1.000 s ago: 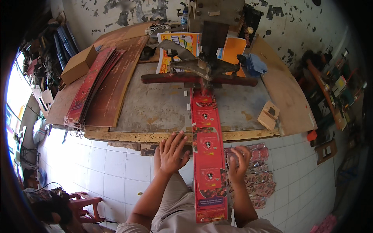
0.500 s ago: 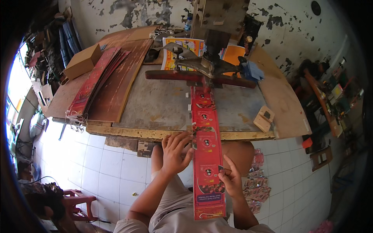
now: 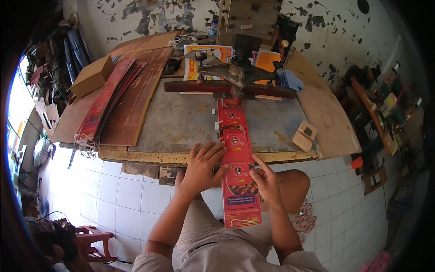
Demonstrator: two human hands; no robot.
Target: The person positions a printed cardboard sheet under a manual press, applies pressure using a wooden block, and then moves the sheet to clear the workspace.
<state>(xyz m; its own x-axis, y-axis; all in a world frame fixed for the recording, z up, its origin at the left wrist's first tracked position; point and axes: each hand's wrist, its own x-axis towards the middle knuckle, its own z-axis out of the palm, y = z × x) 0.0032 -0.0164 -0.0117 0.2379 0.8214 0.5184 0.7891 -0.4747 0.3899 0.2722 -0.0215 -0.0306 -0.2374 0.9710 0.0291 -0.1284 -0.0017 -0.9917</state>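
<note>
A long red printed strip [image 3: 239, 192], seemingly a stack of card or plastic sheets, runs from above my lap over the table's front edge. Its far end passes beneath the dark-red crossbar [image 3: 190, 86] of a metal press [image 3: 242, 68]. My left hand [image 3: 206, 164] is open, fingers stretched, its fingertips and thumb at the strip's left edge by the table front. On the opposite edge, a little nearer to me, my right hand [image 3: 266, 183] grips the strip between thumb and fingers, with the index finger extended along it. A white looped string lies at the near end.
More red strips [image 3: 106, 99] and a cardboard box [image 3: 92, 76] lie on a brown board to the left. A small wooden block [image 3: 304, 136] sits at the table's right front. Printed sheets [image 3: 192, 68] lie behind the crossbar. A red stool [image 3: 97, 242] stands lower left.
The red strip has slid away from me, farther under the crossbar. Both hands have moved forward with it, and my right thumb and fingers now sit closer together on its edge.
</note>
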